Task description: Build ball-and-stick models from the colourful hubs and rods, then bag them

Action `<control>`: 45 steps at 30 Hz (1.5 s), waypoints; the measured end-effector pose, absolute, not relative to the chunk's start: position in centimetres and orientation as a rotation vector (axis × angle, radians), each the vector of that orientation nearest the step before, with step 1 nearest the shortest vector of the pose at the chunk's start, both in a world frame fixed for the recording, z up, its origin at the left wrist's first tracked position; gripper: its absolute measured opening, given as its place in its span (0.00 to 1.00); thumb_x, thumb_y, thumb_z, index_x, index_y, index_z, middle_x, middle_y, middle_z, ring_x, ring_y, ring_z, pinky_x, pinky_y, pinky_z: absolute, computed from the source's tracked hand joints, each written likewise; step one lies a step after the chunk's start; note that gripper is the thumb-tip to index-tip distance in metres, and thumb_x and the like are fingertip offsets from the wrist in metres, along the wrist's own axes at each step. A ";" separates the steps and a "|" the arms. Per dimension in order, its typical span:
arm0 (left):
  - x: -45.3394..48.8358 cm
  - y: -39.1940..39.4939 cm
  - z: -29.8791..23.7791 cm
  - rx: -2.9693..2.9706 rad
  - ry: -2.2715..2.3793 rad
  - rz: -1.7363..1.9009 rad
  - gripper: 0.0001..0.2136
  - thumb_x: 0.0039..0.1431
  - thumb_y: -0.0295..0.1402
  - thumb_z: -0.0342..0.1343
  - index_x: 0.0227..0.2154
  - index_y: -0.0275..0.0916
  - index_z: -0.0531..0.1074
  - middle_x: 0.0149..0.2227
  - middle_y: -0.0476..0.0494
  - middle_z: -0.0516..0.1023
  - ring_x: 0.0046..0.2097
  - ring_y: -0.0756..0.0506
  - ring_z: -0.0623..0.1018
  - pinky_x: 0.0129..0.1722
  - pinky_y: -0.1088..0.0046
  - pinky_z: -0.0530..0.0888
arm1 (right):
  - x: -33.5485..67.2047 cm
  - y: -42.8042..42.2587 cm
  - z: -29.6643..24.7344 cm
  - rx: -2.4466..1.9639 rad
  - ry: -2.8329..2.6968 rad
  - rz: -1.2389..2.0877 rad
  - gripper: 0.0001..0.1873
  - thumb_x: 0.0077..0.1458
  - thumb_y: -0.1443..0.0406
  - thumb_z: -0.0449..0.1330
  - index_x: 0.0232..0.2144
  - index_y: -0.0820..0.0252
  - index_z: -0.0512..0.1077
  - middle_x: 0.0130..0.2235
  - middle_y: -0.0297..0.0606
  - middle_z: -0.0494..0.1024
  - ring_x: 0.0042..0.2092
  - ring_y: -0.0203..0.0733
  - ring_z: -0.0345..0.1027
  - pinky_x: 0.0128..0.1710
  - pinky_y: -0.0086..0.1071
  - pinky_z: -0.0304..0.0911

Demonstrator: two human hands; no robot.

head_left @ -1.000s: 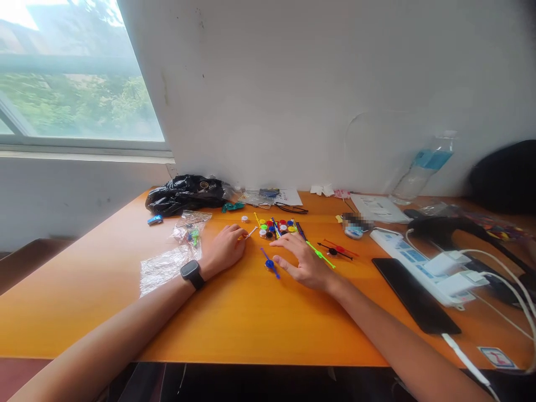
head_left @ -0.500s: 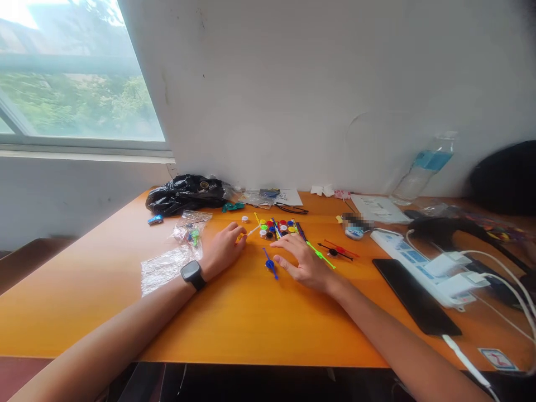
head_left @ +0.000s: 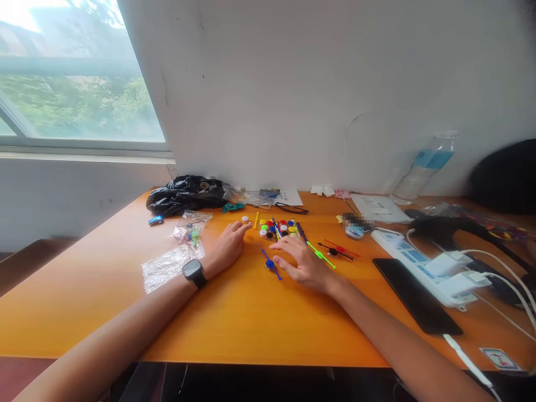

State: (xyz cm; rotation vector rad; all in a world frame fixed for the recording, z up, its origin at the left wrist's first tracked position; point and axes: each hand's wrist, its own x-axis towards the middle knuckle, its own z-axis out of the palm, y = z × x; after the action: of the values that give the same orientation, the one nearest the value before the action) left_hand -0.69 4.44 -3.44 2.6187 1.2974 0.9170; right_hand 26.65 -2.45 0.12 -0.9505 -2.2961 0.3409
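Note:
My left hand (head_left: 228, 245), with a black watch on its wrist, lies on the orange table (head_left: 234, 312). Its fingers stretch forward to a small white disc (head_left: 245, 219) and a yellow stick (head_left: 255, 219); I see nothing in them. My right hand (head_left: 304, 261) rests flat with its fingers spread, just in front of a pile of small coloured discs and sticks (head_left: 278, 226). A blue stick with a blue disc on it (head_left: 270, 263) lies between my hands, close to the right thumb. A green stick (head_left: 320, 254) lies right of that hand, then a black one and a red one (head_left: 337, 249).
A black plastic bag (head_left: 184, 192) and clear plastic bags (head_left: 167, 267) lie to the left. To the right are a white power strip with plugs and cables (head_left: 422, 262), a black phone (head_left: 416, 293), papers (head_left: 379, 207), a water bottle (head_left: 422, 167) and a black bag (head_left: 506, 173).
My left hand was curled with a white stick poking out of its fingers; now the fingers are stretched forward and the white stick no longer shows. My right hand has barely moved.

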 end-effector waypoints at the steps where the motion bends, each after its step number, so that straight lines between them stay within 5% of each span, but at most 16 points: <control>1: -0.6 4.5 -3.5 2.659 1.270 0.872 0.23 0.70 0.24 0.43 0.64 0.42 0.69 0.51 0.36 0.75 0.50 0.39 0.75 0.53 0.59 0.74 | 26.6 -2.4 0.1 -0.947 -2.297 0.341 0.12 0.71 0.61 0.59 0.54 0.52 0.75 0.51 0.43 0.79 0.54 0.51 0.69 0.59 0.48 0.65; 5: -0.5 5.0 -3.6 2.718 1.279 0.730 0.23 0.74 0.34 0.44 0.69 0.41 0.65 0.47 0.35 0.74 0.48 0.37 0.73 0.54 0.56 0.72 | 26.6 -2.4 -0.1 -0.941 -2.288 0.335 0.12 0.71 0.60 0.58 0.54 0.52 0.75 0.51 0.43 0.79 0.54 0.52 0.69 0.58 0.49 0.65; 11: -0.7 5.4 -3.0 2.779 1.233 0.659 0.27 0.75 0.46 0.46 0.71 0.43 0.61 0.59 0.32 0.72 0.52 0.36 0.72 0.57 0.55 0.68 | 26.6 -2.2 -0.2 -0.947 -2.302 0.335 0.12 0.70 0.60 0.59 0.54 0.52 0.75 0.50 0.43 0.79 0.54 0.51 0.69 0.58 0.49 0.65; 15: -0.5 5.1 -2.7 2.786 1.244 0.666 0.23 0.75 0.45 0.45 0.66 0.45 0.68 0.54 0.34 0.74 0.48 0.36 0.72 0.55 0.55 0.68 | 26.6 -2.3 -0.1 -0.959 -2.307 0.338 0.12 0.71 0.60 0.58 0.54 0.52 0.75 0.51 0.43 0.79 0.55 0.52 0.69 0.58 0.49 0.66; 19: -0.4 4.6 -2.4 2.824 1.247 0.712 0.15 0.74 0.42 0.48 0.51 0.43 0.77 0.51 0.36 0.74 0.48 0.37 0.72 0.53 0.57 0.70 | 26.6 -2.3 -0.1 -0.959 -2.299 0.339 0.12 0.71 0.59 0.59 0.53 0.51 0.75 0.51 0.43 0.79 0.54 0.52 0.70 0.58 0.48 0.66; 22: -0.3 4.3 -2.2 2.811 1.243 0.822 0.11 0.73 0.41 0.50 0.43 0.42 0.75 0.48 0.37 0.75 0.47 0.37 0.72 0.51 0.57 0.72 | 26.6 -2.4 0.0 -0.954 -2.300 0.336 0.12 0.71 0.60 0.58 0.53 0.51 0.76 0.51 0.43 0.79 0.54 0.51 0.70 0.58 0.48 0.66; 30: -0.4 4.0 -2.3 2.821 1.168 0.874 0.12 0.73 0.40 0.52 0.51 0.43 0.75 0.48 0.38 0.78 0.47 0.38 0.74 0.49 0.59 0.74 | 26.6 -2.5 0.2 -0.935 -2.295 0.336 0.12 0.71 0.60 0.58 0.53 0.52 0.76 0.49 0.42 0.79 0.52 0.51 0.70 0.57 0.48 0.66; 39: -0.6 3.9 -2.9 2.792 1.136 0.714 0.13 0.69 0.35 0.54 0.26 0.42 0.68 0.29 0.45 0.75 0.35 0.43 0.75 0.36 0.67 0.70 | 26.5 -2.9 0.5 -0.891 -2.331 0.386 0.14 0.71 0.64 0.57 0.55 0.50 0.76 0.52 0.42 0.80 0.56 0.51 0.69 0.61 0.48 0.65; 45: -0.4 3.3 -2.7 2.777 1.108 0.724 0.15 0.68 0.35 0.55 0.24 0.41 0.65 0.26 0.47 0.72 0.32 0.46 0.72 0.33 0.69 0.65 | 26.4 -2.9 0.0 -0.828 -2.461 0.435 0.10 0.68 0.66 0.61 0.47 0.53 0.80 0.48 0.41 0.81 0.52 0.48 0.71 0.56 0.42 0.66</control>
State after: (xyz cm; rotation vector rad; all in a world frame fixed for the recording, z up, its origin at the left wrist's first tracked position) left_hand -0.44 3.34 -2.70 2.7775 1.1080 0.7243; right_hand 26.41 -2.93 0.05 -0.8276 -2.4606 0.4350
